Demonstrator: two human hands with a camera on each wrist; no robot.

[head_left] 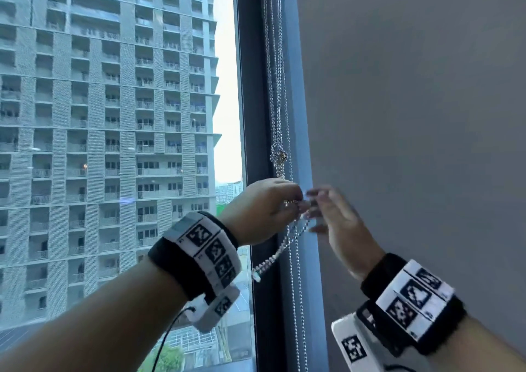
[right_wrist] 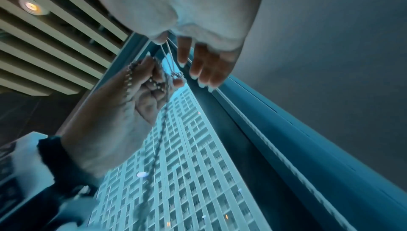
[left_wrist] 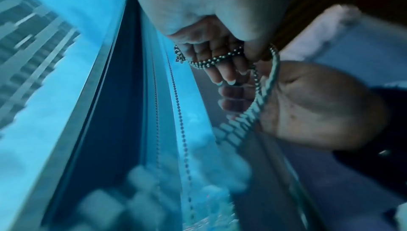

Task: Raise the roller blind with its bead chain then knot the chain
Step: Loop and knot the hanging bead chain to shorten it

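— What lies beyond the glass?
— A tall grey apartment tower [head_left: 108, 121] with rows of balconies, pale sky [head_left: 226, 67] beside it.
— And indoors?
— A dark window frame [head_left: 256, 115], a grey wall [head_left: 412, 101], a slatted ceiling [right_wrist: 55, 43] with one lit downlight [right_wrist: 30, 6].

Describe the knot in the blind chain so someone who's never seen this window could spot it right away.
Find the dark window frame between the glass and the grey wall; thin bead chains hang down along it. Follow them down to just above the left hand, where the knot sits. It is the one tight bunched lump of beads; the strand beside it runs straight past.
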